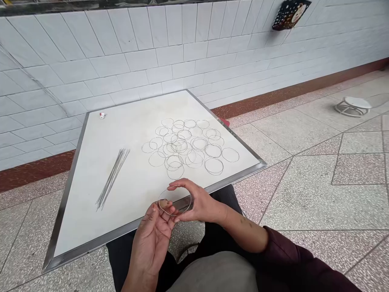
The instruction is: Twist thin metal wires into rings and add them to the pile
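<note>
A thin wire ring (161,194) is held between my two hands, just over the table's near edge. At its left side, my left hand (153,237) pinches the wire between thumb and fingers, palm turned up. My right hand (203,205) curves around the right side, its index finger along the top of the ring and its thumb near the bottom. Just beyond my hands, many similar wire rings (213,165) lie overlapping on the white tabletop (136,190). To the left is a bundle of straight wires (112,178), lying at a slant.
A small white and red object (102,116) sits at the table's far left corner. The metal-edged table stands by a white tiled wall (170,61). A low white stool (353,106) is on the floor at right, and a dark patterned box (290,15) hangs on the wall.
</note>
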A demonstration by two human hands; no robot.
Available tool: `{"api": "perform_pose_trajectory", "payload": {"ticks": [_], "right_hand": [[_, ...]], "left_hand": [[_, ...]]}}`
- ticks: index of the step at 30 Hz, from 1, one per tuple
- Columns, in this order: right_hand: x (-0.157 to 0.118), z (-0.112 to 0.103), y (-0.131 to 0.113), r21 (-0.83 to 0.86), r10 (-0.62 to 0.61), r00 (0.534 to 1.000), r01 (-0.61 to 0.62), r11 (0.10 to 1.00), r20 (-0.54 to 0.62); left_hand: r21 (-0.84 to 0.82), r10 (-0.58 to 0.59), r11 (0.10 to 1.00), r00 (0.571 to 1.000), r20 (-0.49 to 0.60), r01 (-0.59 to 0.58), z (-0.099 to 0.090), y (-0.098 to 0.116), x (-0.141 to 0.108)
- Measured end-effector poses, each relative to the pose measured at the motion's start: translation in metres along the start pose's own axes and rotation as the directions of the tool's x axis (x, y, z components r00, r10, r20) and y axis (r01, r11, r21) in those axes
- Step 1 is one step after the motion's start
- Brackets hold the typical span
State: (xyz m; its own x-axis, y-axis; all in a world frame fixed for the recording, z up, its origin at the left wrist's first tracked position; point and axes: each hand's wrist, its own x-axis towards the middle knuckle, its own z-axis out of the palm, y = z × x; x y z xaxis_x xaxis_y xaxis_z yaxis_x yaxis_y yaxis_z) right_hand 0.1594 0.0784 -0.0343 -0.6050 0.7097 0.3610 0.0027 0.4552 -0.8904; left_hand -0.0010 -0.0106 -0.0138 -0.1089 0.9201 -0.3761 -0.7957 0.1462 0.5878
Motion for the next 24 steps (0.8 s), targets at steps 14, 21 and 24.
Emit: {"api": "perform_pose_trajectory", "payload": {"ticks": [14, 21, 24], "right_hand": [[0.001, 0.011, 0.011, 0.219, -0.092, 0.996, 0.093, 0.971, -0.015], [0.005, 0.008, 0.008, 0.139, -0.031, 0.999, 0.03, 0.99, 0.008], [0.009, 0.007, 0.006, 0.101, -0.041, 0.999, 0.04, 0.994, 0.005]], "left_hand": [[-0.027, 0.052, 0.998, 0.987, -0.154, -0.057, 0.008, 0.0, 0.002], [-0.05, 0.035, 0.998, 0.986, -0.163, -0.044, 0.011, 0.002, 0.007], [-0.003, 0.034, 0.999, 0.988, -0.15, -0.035, 0.015, 0.009, 0.011]]}}
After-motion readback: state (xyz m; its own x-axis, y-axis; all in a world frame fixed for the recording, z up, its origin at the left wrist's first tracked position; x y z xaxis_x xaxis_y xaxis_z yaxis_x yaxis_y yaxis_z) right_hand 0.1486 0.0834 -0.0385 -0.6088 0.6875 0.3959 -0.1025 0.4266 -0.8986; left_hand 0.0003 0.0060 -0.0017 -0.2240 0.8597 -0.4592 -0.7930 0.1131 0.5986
